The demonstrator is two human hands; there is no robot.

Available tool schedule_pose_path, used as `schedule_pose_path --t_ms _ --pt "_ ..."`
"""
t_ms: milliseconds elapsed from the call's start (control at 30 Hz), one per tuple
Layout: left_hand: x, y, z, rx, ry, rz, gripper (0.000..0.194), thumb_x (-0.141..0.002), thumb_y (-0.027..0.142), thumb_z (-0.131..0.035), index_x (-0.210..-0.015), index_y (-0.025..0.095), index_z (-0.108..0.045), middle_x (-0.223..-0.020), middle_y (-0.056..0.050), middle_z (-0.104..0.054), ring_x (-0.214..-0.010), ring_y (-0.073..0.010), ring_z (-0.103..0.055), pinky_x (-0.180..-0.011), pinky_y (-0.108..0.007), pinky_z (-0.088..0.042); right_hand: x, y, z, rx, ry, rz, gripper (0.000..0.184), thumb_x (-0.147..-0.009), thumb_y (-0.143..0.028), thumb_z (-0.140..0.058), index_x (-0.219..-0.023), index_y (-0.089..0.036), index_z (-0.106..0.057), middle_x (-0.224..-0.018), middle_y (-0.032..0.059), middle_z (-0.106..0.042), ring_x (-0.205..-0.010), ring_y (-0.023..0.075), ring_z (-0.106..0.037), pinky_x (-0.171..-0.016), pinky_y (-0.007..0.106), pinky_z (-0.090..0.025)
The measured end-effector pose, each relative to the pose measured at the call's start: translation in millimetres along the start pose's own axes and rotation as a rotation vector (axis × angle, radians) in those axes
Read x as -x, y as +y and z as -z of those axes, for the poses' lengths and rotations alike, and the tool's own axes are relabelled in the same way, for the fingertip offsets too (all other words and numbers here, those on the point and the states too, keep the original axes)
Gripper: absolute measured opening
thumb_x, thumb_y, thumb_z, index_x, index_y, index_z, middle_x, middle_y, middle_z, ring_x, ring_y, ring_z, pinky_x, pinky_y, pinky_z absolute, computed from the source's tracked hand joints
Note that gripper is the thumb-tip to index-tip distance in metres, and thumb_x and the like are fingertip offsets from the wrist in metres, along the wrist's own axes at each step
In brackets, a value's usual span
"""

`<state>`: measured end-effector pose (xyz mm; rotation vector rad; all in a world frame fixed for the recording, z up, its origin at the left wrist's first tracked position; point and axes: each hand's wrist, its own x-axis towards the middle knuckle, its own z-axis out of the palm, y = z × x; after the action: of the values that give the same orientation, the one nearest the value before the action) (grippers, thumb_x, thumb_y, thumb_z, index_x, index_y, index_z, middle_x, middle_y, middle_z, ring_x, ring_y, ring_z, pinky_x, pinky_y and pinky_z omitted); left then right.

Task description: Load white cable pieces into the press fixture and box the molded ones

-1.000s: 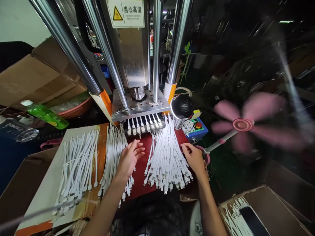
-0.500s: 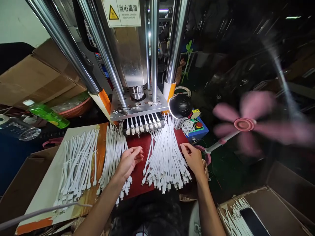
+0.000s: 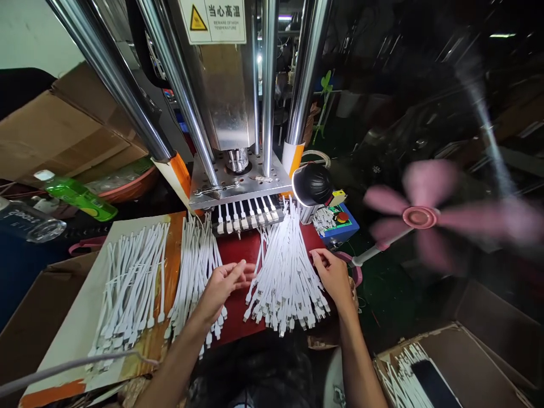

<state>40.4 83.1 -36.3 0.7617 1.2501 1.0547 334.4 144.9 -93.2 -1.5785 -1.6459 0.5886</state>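
Note:
My left hand (image 3: 223,286) is open over the red work surface (image 3: 236,252), fingers stretched to the right and partly apart, tips close to a fanned pile of white cables (image 3: 287,277). It holds nothing. At that pile's right edge, my right hand (image 3: 334,276) is curled, thumb and forefinger tips together; anything between them is too small to see. Ahead of both hands, a row of several white cable ends (image 3: 249,220) lies in a black mould (image 3: 274,215) beneath the press plate (image 3: 242,190). Left of my left hand lies a second bunch of white cables (image 3: 195,266).
More white cables (image 3: 131,283) cover a board (image 3: 76,317) on the left. A black lamp (image 3: 314,184) stands right of the press, before a blue control box (image 3: 348,226) with a red button. A pink fan (image 3: 420,217) spins at right. Lower right, a carton (image 3: 476,357) holds cables and a dark phone-like slab.
My left hand has come down and back from near the mould, then its fingers have reached right toward the fanned cables. My right hand stays in place. The cables in the mould look unchanged.

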Motion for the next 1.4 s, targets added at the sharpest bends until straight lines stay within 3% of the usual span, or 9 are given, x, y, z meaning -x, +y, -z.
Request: schedule_pose_path --t_ms 200,333,533,633,767,867,1000,1100,1400 --pt "21 -25 -17.0 0.029 -0.119 -0.126 0.081 -0.083 0.037 -0.083 -0.154 0.03 -0.045 -0.16 -0.017 -0.048 -0.131 -0.0341 -0.063 -0.099 -0.043 -0.056 0 -1 0 0.002 -0.002 -0.004 0.04 -0.098 -0.05 -0.05 -0.087 -0.019 -0.073 -0.072 0.0051 -0.073 -0.064 0.0203 -0.063 -0.066 0.029 -0.044" --pt "33 -37 -20.8 0.238 -0.098 -0.171 0.057 -0.091 0.051 -0.069 -0.138 0.02 -0.061 -0.144 -0.021 -0.064 -0.135 -0.0383 -0.058 -0.106 -0.049 -0.051 -1 -3 1 0.001 -0.006 -0.015 0.04 -0.098 -0.05 -0.05 -0.088 -0.019 -0.074 -0.073 0.0059 -0.074 -0.064 0.0203 -0.063 -0.065 0.029 -0.044" --pt "51 -35 -28.6 0.626 -0.207 -0.069 0.078 -0.095 0.075 -0.036 -0.153 0.024 -0.05 -0.162 -0.016 -0.047 -0.15 -0.0385 -0.041 -0.118 -0.058 -0.038 -1 -4 1 0.005 -0.017 -0.043 0.041 -0.097 -0.05 -0.05 -0.088 -0.018 -0.074 -0.073 0.0056 -0.074 -0.063 0.0197 -0.064 -0.064 0.029 -0.045" --pt "59 -32 -31.4 0.639 -0.212 -0.077 0.081 -0.091 0.077 -0.044 -0.153 0.025 -0.05 -0.163 -0.015 -0.045 -0.15 -0.0397 -0.042 -0.117 -0.059 -0.039 -1 -2 0 0.011 -0.02 -0.052 0.041 -0.097 -0.051 -0.05 -0.09 -0.018 -0.074 -0.074 0.0055 -0.073 -0.064 0.0196 -0.063 -0.064 0.029 -0.045" --pt "61 -46 -27.7 0.422 -0.029 -0.146 0.038 -0.088 0.051 -0.075 -0.112 0.022 -0.072 -0.09 -0.007 -0.082 -0.091 -0.0253 -0.078 -0.085 -0.037 -0.059 0 1 -1 0.012 -0.019 -0.046 0.041 -0.098 -0.051 -0.051 -0.092 -0.018 -0.074 -0.077 0.0062 -0.074 -0.066 0.0202 -0.063 -0.066 0.03 -0.046" --pt "63 -59 -23.0 0.13 0.002 -0.255 0.047 -0.1 0.048 -0.06 -0.064 0.019 -0.063 -0.038 0.004 -0.056 -0.036 -0.0109 -0.054 -0.049 -0.022 -0.046 0 2 -2 0.008 -0.018 -0.041 0.04 -0.098 -0.051 -0.051 -0.092 -0.019 -0.074 -0.078 0.0061 -0.074 -0.067 0.0202 -0.063 -0.066 0.03 -0.046" --pt "65 -62 -21.7 -0.336 0.016 -0.573 0.05 -0.103 0.058 -0.045 -0.098 0.02 -0.078 -0.091 -0.01 -0.08 -0.08 -0.0215 -0.076 -0.075 -0.032 -0.058 -2 1 -3 0.015 -0.015 -0.047 0.042 -0.098 -0.052 -0.05 -0.091 -0.018 -0.074 -0.075 0.0053 -0.072 -0.064 0.0194 -0.061 -0.065 0.03 -0.044" --pt "63 -68 -23.8 -0.645 0.126 -0.775 0.043 -0.097 0.035 -0.063 -0.139 0.025 -0.059 -0.141 -0.013 -0.066 -0.138 -0.0301 -0.057 -0.111 -0.045 -0.049 -3 1 -3 0.034 -0.003 -0.046 0.043 -0.097 -0.053 -0.05 -0.09 -0.018 -0.074 -0.072 0.0051 -0.071 -0.061 0.0191 -0.059 -0.064 0.03 -0.044" --pt "50 -85 -29.3 -0.948 0.146 -0.811 0.045 -0.098 0.019 -0.056 -0.142 0.022 -0.051 -0.148 -0.017 -0.058 -0.144 -0.0281 -0.051 -0.109 -0.045 -0.055 -4 4 -4 0.069 0.003 -0.065 0.045 -0.097 -0.055 -0.05 -0.092 -0.017 -0.074 -0.072 0.0055 -0.072 -0.062 0.0189 -0.06 -0.063 0.03 -0.043"
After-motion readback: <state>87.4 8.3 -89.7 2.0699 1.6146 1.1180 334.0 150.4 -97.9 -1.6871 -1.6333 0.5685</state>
